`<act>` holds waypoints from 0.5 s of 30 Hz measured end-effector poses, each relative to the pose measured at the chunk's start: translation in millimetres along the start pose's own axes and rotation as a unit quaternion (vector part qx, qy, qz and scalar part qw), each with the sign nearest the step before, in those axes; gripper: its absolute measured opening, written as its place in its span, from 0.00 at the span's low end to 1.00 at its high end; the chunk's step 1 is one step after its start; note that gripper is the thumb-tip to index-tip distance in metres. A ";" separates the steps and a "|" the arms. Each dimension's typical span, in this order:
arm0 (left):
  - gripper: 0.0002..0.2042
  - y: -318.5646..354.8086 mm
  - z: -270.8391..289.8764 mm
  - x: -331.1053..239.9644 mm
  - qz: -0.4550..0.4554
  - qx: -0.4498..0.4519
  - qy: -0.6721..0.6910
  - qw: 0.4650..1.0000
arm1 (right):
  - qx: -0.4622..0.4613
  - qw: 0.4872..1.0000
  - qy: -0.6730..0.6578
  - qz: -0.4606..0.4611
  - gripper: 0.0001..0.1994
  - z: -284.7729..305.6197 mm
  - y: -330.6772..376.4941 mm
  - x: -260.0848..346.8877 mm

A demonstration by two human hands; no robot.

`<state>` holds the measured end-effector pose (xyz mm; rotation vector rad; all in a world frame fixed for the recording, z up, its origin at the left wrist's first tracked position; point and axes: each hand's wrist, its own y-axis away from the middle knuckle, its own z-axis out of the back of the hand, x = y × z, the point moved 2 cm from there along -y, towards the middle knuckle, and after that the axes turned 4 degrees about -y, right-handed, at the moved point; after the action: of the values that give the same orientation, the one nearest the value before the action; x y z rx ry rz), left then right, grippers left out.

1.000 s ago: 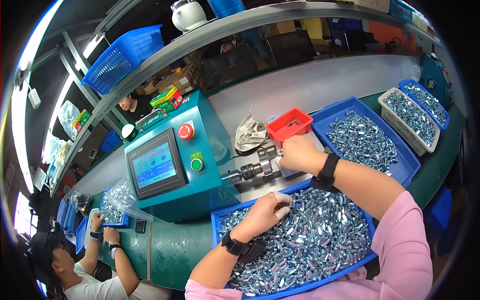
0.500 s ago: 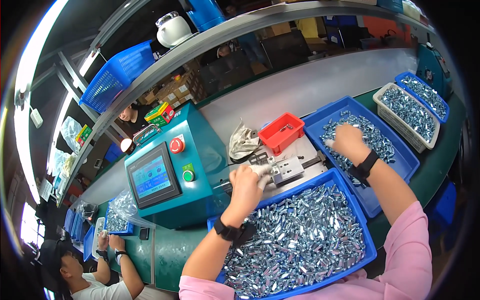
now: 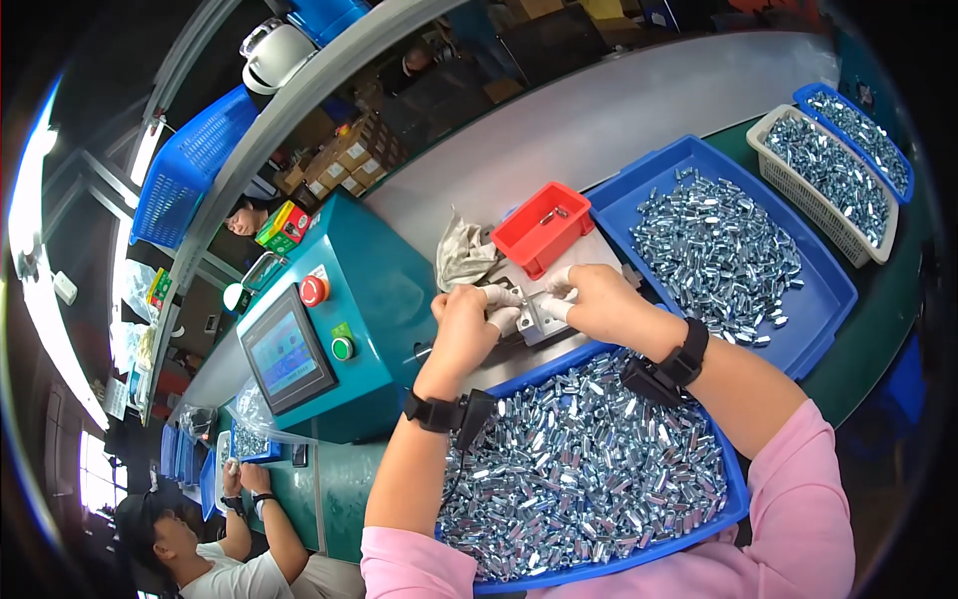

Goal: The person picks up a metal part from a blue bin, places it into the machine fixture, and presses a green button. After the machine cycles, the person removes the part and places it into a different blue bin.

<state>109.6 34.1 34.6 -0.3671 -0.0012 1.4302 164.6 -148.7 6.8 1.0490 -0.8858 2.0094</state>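
My left hand [image 3: 467, 329] is at the left side of a small metal fixture [image 3: 540, 325], its fingers bent and pinched together. From the right, my right hand [image 3: 602, 302] reaches the same fixture with thumb and forefinger closed. White covers wrap several fingertips of both hands. Whatever small part is between the fingertips is hidden or too small to name. Below my wrists lies a blue tray [image 3: 736, 489] heaped with small shiny hex metal parts [image 3: 589, 469]. Another blue tray [image 3: 833, 324], right of the fixture, holds a looser pile of similar parts [image 3: 714, 255].
Behind the fixture stand a red bin [image 3: 539, 232] with a few parts and a crumpled cloth [image 3: 464, 252]. A teal machine [image 3: 374, 299] with a screen and buttons is on the left. A white basket [image 3: 848, 243] stands far right. A co-worker [image 3: 190, 539] sits lower left.
My right hand has come left from the pile in the right-hand blue tray to the fixture. My left hand stays at the fixture's left side. The whole view has turned slightly.
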 end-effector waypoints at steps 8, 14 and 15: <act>0.09 46.7 10.1 -30.3 -0.036 -0.123 -0.053 0.990 | 0.067 0.995 0.049 0.052 0.16 -6.3 11.3 6.4; 0.12 92.3 -21.2 -25.1 0.021 0.205 -0.071 0.976 | 0.163 0.980 0.113 0.022 0.19 -18.4 13.5 9.6; 0.12 94.6 -24.8 -22.3 0.025 0.203 -0.068 0.976 | 0.198 0.977 0.076 -0.027 0.21 -15.7 15.5 15.4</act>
<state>20.5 15.4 -7.5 0.0682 0.1889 1.4623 139.3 -140.2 9.3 1.0960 -0.3774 2.2383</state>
